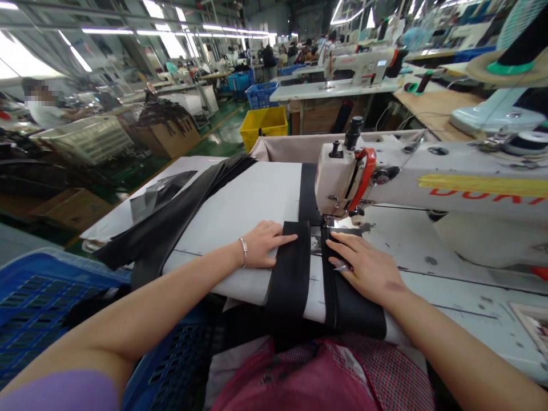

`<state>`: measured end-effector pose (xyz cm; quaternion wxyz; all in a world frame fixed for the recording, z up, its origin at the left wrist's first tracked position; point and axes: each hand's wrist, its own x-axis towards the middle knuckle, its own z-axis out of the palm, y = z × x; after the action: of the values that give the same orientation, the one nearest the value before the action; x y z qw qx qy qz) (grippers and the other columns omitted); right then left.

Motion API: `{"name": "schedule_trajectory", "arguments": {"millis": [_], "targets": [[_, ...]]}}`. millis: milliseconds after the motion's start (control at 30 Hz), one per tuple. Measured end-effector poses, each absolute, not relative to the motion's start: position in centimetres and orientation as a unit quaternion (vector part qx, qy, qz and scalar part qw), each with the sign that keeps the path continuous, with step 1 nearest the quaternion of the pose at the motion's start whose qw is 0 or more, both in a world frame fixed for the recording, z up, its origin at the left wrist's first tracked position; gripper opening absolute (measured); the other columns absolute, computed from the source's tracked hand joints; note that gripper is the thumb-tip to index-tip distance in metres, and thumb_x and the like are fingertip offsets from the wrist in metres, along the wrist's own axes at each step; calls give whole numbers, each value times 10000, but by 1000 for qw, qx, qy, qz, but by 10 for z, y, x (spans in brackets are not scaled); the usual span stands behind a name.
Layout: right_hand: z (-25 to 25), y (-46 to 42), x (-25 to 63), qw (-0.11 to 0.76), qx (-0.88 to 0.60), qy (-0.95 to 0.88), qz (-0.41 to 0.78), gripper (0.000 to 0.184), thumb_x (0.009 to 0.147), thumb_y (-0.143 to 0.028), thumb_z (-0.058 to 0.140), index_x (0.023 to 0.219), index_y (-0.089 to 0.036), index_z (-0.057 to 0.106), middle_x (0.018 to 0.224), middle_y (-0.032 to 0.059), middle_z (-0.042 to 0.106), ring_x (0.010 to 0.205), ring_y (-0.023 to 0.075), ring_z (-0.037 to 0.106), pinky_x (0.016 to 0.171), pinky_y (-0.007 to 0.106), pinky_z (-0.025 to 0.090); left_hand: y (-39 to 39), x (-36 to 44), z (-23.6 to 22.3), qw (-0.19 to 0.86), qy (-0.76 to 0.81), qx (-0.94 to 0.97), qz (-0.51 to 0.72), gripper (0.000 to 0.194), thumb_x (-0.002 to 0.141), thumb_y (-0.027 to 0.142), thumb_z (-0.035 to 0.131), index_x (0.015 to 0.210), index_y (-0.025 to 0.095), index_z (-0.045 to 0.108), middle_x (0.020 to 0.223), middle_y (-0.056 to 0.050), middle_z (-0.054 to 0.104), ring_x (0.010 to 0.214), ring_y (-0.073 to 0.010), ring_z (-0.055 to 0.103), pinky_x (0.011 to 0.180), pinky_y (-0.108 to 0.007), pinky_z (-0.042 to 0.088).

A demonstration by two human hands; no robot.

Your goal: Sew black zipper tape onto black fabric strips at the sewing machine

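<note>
My left hand (262, 245), with a bracelet at the wrist, rests on the sewing table. Its index finger stretches onto a black strip (290, 277) that hangs over the table's front edge. My right hand (366, 264) lies flat, fingers spread, on a second black piece (357, 313) with a folded or layered left edge. Something small and silvery shows by its fingers; I cannot make out what. Just beyond the fingertips is the needle area of a white sewing machine (338, 180) with a red lever guard. Another black strip (309, 191) lies behind the needle.
Long black strips (188, 197) drape over the table's left side. Blue crates (55, 285) stand at lower left, and a yellow bin (264, 124) is beyond the table. A thread stand (496, 111) is at right. A person (45, 105) sits far left.
</note>
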<state>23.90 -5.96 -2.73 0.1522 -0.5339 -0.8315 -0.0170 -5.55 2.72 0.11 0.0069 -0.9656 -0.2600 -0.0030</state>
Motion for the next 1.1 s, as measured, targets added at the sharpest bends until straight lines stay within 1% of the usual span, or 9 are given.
{"name": "schedule_trajectory", "arguments": {"millis": [100, 167, 233, 367, 467, 567, 800, 967, 1100], "targets": [[-26, -61, 239, 158, -530, -833, -9, 394, 931, -346, 454, 1310, -265, 530, 1386, 44, 503, 1272, 229, 443, 977, 429, 463, 40, -33, -4, 23, -219, -974, -43, 421, 850, 226, 514, 1258, 136, 567, 1073, -132, 531, 1020, -243, 463, 971, -406, 394], [-25, -62, 239, 158, -530, -833, -2, 382, 932, -349, 452, 1290, -250, 545, 1387, 43, 502, 1273, 226, 440, 985, 420, 458, 42, -23, -5, 18, -177, -982, -71, 367, 863, 143, 444, 1195, 118, 599, 1096, -131, 542, 1042, -220, 466, 980, -363, 402], [-24, -63, 239, 158, -533, -831, 3, 373, 931, -349, 453, 1274, -243, 555, 1392, 39, 497, 1276, 226, 437, 988, 412, 455, 40, -17, -4, 14, -158, -982, -98, 332, 870, 139, 431, 1142, 135, 621, 1199, -126, 531, 1125, -224, 451, 1016, -377, 387], [-25, -63, 241, 165, -535, -829, 14, 370, 921, -335, 464, 1268, -247, 555, 1393, 36, 497, 1272, 223, 442, 978, 405, 462, 29, -7, 0, -29, -125, -987, -94, 232, 788, 160, 515, 983, 129, 636, 1455, -124, 371, 1310, -258, 348, 1095, -420, 320], [-25, -62, 241, 168, -532, -830, 18, 364, 917, -345, 469, 1248, -230, 565, 1371, 47, 517, 1259, 222, 455, 983, 405, 459, 23, 3, -1, -76, -137, -986, -60, 447, 788, 254, 557, 1211, 110, 539, 1415, -137, 433, 1257, -263, 403, 1066, -420, 345], [-24, -60, 240, 166, -539, -825, 21, 357, 927, -345, 450, 1248, -231, 557, 1365, 41, 523, 1259, 213, 455, 986, 396, 457, 22, 9, -6, -51, -175, -982, -39, 568, 883, 248, 474, 1428, 170, 335, 1410, -102, 444, 1238, -261, 403, 1051, -437, 331], [-23, -60, 240, 167, -543, -823, 22, 327, 923, -332, 462, 1210, -220, 573, 1366, 46, 524, 1251, 217, 466, 977, 397, 464, 23, 4, -19, -16, -161, -986, -33, 466, 982, 178, 301, 1448, 183, 304, 1516, -25, 328, 1398, -200, 238, 1141, -389, 215], [-24, -61, 241, 158, -544, -824, 17, 341, 923, -343, 461, 1232, -235, 555, 1370, 27, 522, 1256, 212, 460, 971, 400, 474, 20, 6, -20, 1, -177, -984, -13, 485, 979, 214, 326, 1460, 259, 293, 1528, -12, 301, 1398, -232, 246, 1129, -429, 236], [-23, -61, 240, 149, -547, -823, 13, 352, 931, -358, 445, 1245, -232, 542, 1372, 21, 519, 1258, 204, 457, 965, 387, 481, 20, 5, -19, -5, -185, -983, -17, 506, 967, 221, 360, 1462, 294, 284, 1531, 5, 294, 1407, -220, 228, 1141, -422, 222]]}}
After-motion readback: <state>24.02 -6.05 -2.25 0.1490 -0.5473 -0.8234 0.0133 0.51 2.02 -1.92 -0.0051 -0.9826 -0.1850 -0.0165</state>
